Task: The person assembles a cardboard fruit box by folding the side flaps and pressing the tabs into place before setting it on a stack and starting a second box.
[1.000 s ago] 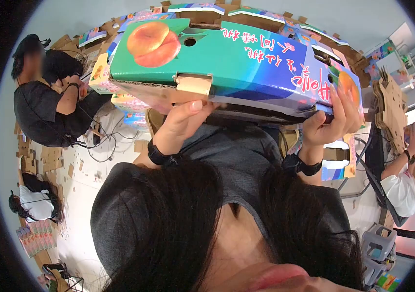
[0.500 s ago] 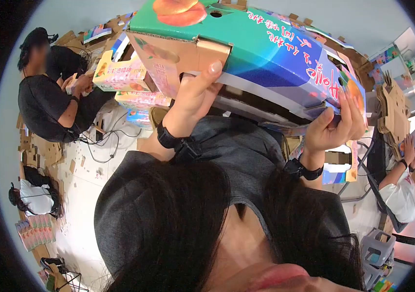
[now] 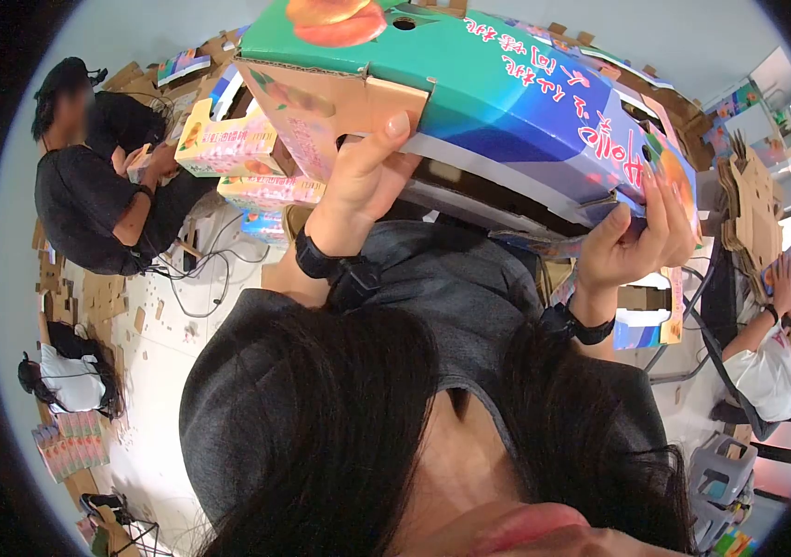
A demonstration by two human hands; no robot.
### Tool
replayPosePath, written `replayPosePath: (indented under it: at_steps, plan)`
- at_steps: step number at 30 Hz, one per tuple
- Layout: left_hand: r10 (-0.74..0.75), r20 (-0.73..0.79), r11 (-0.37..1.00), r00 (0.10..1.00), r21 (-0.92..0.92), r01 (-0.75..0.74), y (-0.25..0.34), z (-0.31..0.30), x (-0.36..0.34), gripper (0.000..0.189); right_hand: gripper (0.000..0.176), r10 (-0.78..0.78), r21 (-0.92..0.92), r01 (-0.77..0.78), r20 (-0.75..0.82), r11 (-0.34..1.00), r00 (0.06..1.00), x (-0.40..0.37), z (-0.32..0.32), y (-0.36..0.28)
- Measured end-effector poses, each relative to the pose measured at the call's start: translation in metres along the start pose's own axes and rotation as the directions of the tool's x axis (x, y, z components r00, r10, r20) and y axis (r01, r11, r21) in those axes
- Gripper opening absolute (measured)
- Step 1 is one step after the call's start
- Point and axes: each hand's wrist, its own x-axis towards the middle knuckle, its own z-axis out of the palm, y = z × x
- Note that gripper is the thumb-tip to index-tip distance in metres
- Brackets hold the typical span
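A printed cardboard fruit box (image 3: pixel 507 102) in green, blue and white, with peach pictures and upside-down lettering, is held up before my chest. My left hand (image 3: pixel 367 176) grips its left end near a brown flap, thumb resting on the flap and fingers partly hidden behind. At the right end, my right hand (image 3: pixel 641 237) has its fingers on the printed face and its thumb at the lower edge. A long opening along the side facing me shows the box's dark inside.
Yellow-and-pink fruit boxes (image 3: pixel 228 144) are stacked at left. Nearby sits a person in black (image 3: pixel 89 195); another in white (image 3: pixel 75 381) is farther off. Right are flat cardboard pieces (image 3: pixel 752 204), a person's sleeve (image 3: pixel 762 371) and a grey plastic stool (image 3: pixel 720 473). Cables (image 3: pixel 200 274) cross the floor.
My left hand and the left end of the box have shifted slightly left. The grip of both hands looks the same.
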Motion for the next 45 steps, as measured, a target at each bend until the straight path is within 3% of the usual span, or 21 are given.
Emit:
replayPosePath:
  at_steps: [4, 5, 10, 13, 17, 19, 22, 26, 27, 30, 37, 40, 41, 44, 45]
  plan:
    - [-0.023, -0.027, 0.999, 0.999, -0.024, 0.022, 0.001, -0.005, 0.006, 0.046, 0.062, -0.008, 0.007, 0.008, 0.061, 1.0, 0.998, 0.013, 0.001, -0.012]
    - [-0.017, -0.044, 0.999, 0.999, -0.029, 0.015, 0.001, -0.005, 0.009, 0.045, 0.08, 0.004, -0.027, 0.001, 0.161, 1.0, 0.987, 0.016, -0.003, -0.016]
    - [-0.004, -0.046, 0.988, 0.999, -0.152, -0.003, 0.003, 0.003, 0.012, 0.046, 0.091, 0.036, -0.026, -0.029, 0.335, 0.999, 0.941, 0.03, -0.009, -0.017]
    - [-0.034, -0.053, 0.992, 0.998, -0.12, 0.028, 0.004, -0.002, 0.008, 0.046, 0.102, 0.055, -0.01, -0.056, 0.432, 0.998, 0.9, 0.035, -0.015, -0.014]
    - [-0.219, 0.064, 0.964, 0.974, -0.14, 0.226, 0.01, 0.005, -0.006, 0.062, 0.112, 0.06, -0.01, -0.063, 0.471, 0.998, 0.88, 0.035, -0.019, -0.013]
    - [-0.376, 0.172, 0.904, 0.91, -0.147, 0.402, 0.014, -0.001, -0.016, 0.069, 0.11, 0.067, -0.043, -0.052, 0.495, 0.998, 0.866, 0.035, -0.022, -0.013]
    - [-0.553, 0.337, 0.821, 0.762, 0.063, 0.568, 0.029, 0.003, -0.03, 0.079, 0.109, 0.041, -0.068, -0.007, 0.511, 0.998, 0.859, 0.038, -0.022, -0.012]
    - [-0.63, 0.568, 0.756, 0.53, 0.29, 0.587, 0.032, -0.005, -0.033, 0.08, 0.111, 0.008, -0.088, 0.043, 0.509, 0.995, 0.861, 0.039, -0.022, -0.003]
    - [-0.638, 0.607, 0.746, 0.474, 0.334, 0.576, 0.034, -0.006, -0.033, 0.072, 0.11, 0.011, -0.098, 0.044, 0.502, 0.994, 0.865, 0.038, -0.02, -0.002]
    - [-0.631, 0.659, 0.742, 0.41, 0.358, 0.567, 0.037, -0.007, -0.035, 0.066, 0.108, 0.024, -0.117, 0.036, 0.479, 0.993, 0.878, 0.039, -0.012, 0.003]
    - [-0.568, 0.635, 0.809, 0.523, 0.312, 0.499, 0.037, -0.018, -0.032, 0.053, 0.099, -0.013, -0.046, 0.034, 0.388, 0.998, 0.922, 0.045, 0.015, 0.036]
    - [-0.523, 0.545, 0.843, 0.655, 0.222, 0.489, 0.039, -0.023, -0.035, 0.054, 0.097, -0.056, -0.042, 0.074, 0.322, 0.996, 0.945, 0.053, 0.016, 0.045]
    - [-0.576, 0.394, 0.817, 0.716, 0.276, 0.506, 0.043, -0.022, -0.039, 0.057, 0.097, -0.071, -0.051, 0.09, 0.301, 0.995, 0.951, 0.057, 0.015, 0.046]
    - [-0.521, 0.37, 0.853, 0.769, 0.2, 0.482, 0.043, -0.032, -0.04, 0.057, 0.098, -0.141, -0.089, 0.154, 0.138, 0.984, 0.98, 0.067, 0.012, 0.054]
    - [-0.526, 0.368, 0.85, 0.767, 0.204, 0.486, 0.043, -0.036, -0.04, 0.06, 0.097, -0.093, -0.16, 0.113, 0.13, 0.981, 0.987, 0.068, 0.01, 0.055]
